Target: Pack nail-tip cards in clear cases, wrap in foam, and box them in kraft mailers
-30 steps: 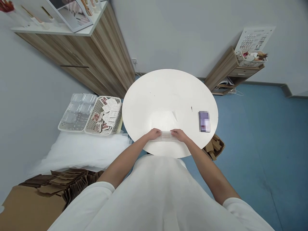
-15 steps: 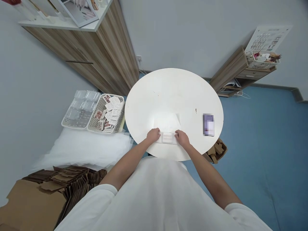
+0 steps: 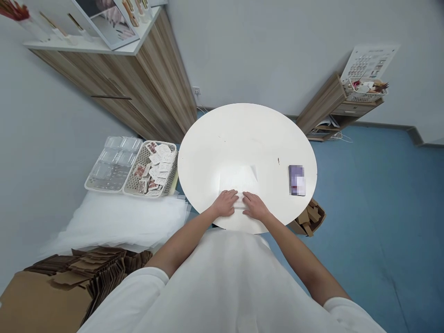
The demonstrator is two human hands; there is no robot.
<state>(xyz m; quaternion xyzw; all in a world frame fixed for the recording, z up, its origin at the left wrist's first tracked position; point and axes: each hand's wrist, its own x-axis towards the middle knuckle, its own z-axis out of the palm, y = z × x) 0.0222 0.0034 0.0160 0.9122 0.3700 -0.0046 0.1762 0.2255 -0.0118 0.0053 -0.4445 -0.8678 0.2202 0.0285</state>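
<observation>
A thin white translucent wrapping sheet [image 3: 237,178] lies on the white oval table [image 3: 239,134] near its front edge. At the sheet's near end is a small flat pale packet [image 3: 239,203], mostly covered by my hands and the sheet. My left hand [image 3: 225,203] lies palm down over the packet's left side, fingers stretched out. From the right, my right hand [image 3: 255,206] rests on the other side with its fingers extended too. The fingertips of both hands nearly meet above the packet.
Left of the table stand a basket of printed cards [image 3: 152,169] and a tray of clear plastic cases [image 3: 113,164], above stacked white sheets [image 3: 121,217] and folded cardboard [image 3: 69,282]. A purple blurred item [image 3: 297,180] lies on the table's right; a cardboard box [image 3: 308,217] sits below.
Both hands have moved inward from the sheet's side edges onto the packet. Their fingers went from pinching the sheet to lying flat. The camera view has shifted slightly.
</observation>
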